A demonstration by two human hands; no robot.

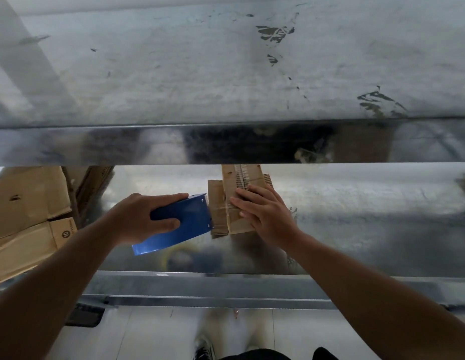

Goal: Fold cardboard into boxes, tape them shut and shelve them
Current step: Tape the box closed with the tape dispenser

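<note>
A small brown cardboard box (235,196) lies on the lower metal shelf (356,216), with clear tape along its top seam and a side flap sticking out to the left. My right hand (262,211) rests flat on the box top, fingers straight. My left hand (145,216) grips a blue tape dispenser (184,222), whose front edge touches the box's left flap. A strip of clear tape runs from the dispenser across the box under my right fingers.
An upper metal shelf (226,74) with a shiny front lip overhangs the work area. Stacked brown cartons (28,219) fill the lower shelf's left end. The shelf's front rail (226,287) runs below my arms, with pale floor and my shoe beneath.
</note>
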